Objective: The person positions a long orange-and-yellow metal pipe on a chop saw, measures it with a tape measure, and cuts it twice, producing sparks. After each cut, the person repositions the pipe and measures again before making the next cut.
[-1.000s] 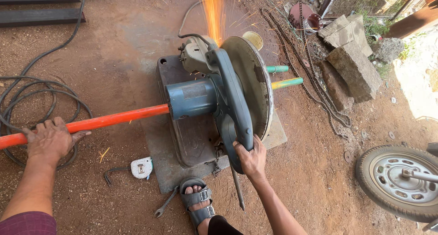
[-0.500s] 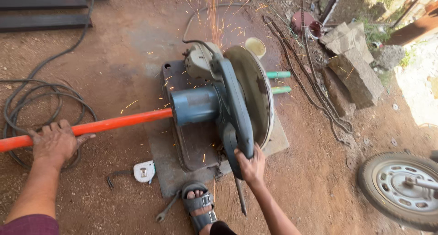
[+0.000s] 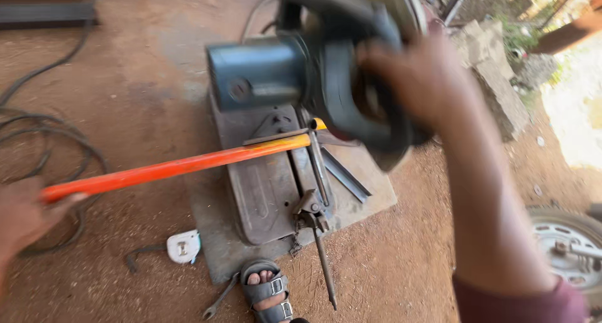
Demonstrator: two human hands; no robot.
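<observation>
A blue chop saw (image 3: 301, 72) stands on a metal base (image 3: 263, 185) on the dirt, its head raised and blurred. My right hand (image 3: 414, 78) grips the saw's handle, up high. An orange pipe (image 3: 175, 166) lies across the base, its cut end at the vise (image 3: 313, 125). My left hand (image 3: 22, 213) holds the pipe's left end at the frame's left edge. My sandalled foot (image 3: 266, 291) rests at the base's front edge.
A white tape measure (image 3: 182, 246) and a wrench (image 3: 219, 301) lie on the ground near the foot. Black cables (image 3: 44, 141) coil at the left. Stone blocks (image 3: 495, 72) sit at the back right, a wheel (image 3: 567, 248) at the right.
The sparks have stopped. My right hand has lifted the saw head up off the pipe. The view has moved closer, and the pipe's far piece beyond the blade is no longer seen.
</observation>
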